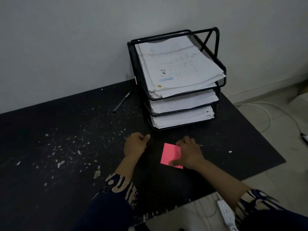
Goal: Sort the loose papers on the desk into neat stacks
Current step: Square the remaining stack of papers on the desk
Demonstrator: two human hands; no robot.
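Nearby, pen (122, 102), tray rack (176, 80); right hand (188, 154) pinching pink pad (170, 155), left hand (135, 145) curled, empty.

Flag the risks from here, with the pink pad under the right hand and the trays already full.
1. The paper stack in the top tier of the black three-tier wire mesh tray overhangs its front rim; adding more could push sheets off.
2. The right hand holds the pink square sticky-note pad only at its edges; it might slip.
3. White debris flecks on the black desk could dirty papers set there.
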